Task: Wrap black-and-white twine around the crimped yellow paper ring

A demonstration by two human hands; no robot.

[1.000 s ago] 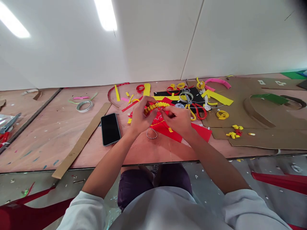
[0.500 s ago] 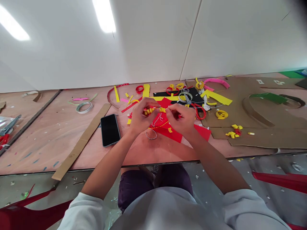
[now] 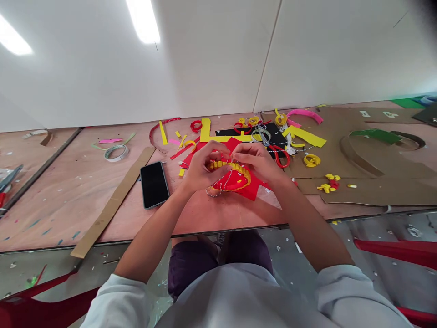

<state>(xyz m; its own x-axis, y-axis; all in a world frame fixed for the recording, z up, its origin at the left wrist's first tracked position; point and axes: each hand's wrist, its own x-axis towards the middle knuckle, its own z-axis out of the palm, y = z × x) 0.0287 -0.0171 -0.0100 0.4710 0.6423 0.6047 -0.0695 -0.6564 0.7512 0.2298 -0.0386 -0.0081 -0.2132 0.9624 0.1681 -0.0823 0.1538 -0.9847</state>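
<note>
Folded yellow paper strip point(image 3: 239, 169) now lies bent in a curve on the red paper point(image 3: 254, 193), at twelve o'clock. Left hand point(image 3: 206, 166) and right hand point(image 3: 257, 159) curl close, grip unclear.

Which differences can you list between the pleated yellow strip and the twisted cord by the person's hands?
The pleated yellow strip is broad and ridged; the twisted cord is thin, striped dark and white. The strip curves in an arc on the red sheet; the cord ends in a loop. Both lie near the left hand and right hand.
</note>
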